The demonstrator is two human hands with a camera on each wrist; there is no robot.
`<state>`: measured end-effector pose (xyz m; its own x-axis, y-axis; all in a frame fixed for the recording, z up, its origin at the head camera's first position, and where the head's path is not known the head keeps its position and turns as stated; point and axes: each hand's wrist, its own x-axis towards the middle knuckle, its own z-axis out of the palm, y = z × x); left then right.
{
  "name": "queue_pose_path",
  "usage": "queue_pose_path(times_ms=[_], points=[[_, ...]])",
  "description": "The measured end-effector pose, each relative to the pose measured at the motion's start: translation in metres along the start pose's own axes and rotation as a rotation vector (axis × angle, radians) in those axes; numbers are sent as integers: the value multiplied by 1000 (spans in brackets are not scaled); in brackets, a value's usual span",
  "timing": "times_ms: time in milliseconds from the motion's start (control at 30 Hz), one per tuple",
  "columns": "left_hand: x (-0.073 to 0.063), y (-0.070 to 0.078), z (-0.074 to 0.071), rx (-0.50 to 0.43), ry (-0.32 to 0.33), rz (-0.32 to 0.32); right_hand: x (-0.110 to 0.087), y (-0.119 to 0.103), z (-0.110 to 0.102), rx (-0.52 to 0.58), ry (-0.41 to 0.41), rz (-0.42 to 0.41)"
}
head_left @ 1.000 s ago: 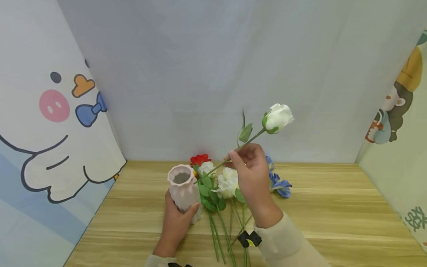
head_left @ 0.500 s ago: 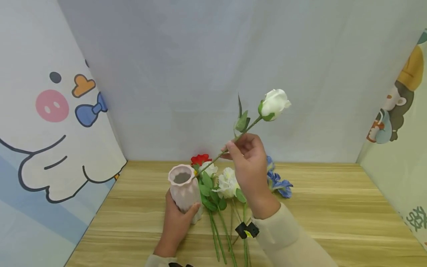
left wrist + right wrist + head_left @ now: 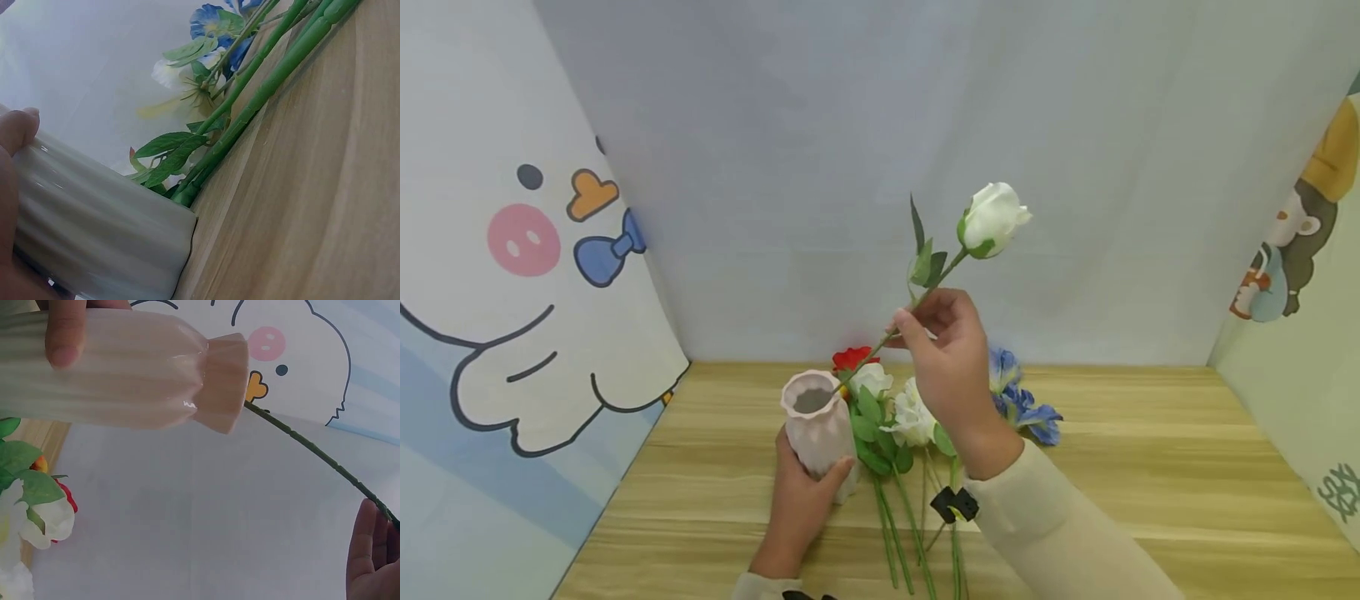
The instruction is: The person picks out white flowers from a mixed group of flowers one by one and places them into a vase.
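The left hand (image 3: 805,500) has its fingers wrapped round the pale pink ribbed vase (image 3: 822,440), which rests on the wooden bench (image 3: 1112,483) left of centre. The right hand (image 3: 952,358) has its fingers pinched on the stem of a white artificial rose (image 3: 995,221), tilted with its bloom to the far right and its lower end at the right of the vase's mouth, though whether inside is hard to tell. Red (image 3: 852,358), white (image 3: 912,417) and blue flowers (image 3: 1037,421) lie to the right of the vase.

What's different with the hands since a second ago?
The right hand moved the white rose up and leftward, tilting its stem steeper. Nothing was grabbed or let go. The left hand still holds the pale pink vase, and the other flowers stayed put.
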<state>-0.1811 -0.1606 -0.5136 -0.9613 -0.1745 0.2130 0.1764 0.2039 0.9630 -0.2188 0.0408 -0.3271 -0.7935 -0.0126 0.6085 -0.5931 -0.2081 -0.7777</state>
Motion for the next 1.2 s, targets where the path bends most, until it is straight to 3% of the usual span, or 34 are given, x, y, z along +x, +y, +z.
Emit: queue_pose_path(times_ms=[233,633,933,1200], points=[[0,-1,0,-10,-9,8,-11,14,6,11,-3,74],[0,-3,1,17,28,15,-28,32,22,39,-43,164],[3,-5,3,-2,13,47,-34,42,27,59,-24,196],[2,-4,1,5,9,18,-35,46,31,102,-1,219]])
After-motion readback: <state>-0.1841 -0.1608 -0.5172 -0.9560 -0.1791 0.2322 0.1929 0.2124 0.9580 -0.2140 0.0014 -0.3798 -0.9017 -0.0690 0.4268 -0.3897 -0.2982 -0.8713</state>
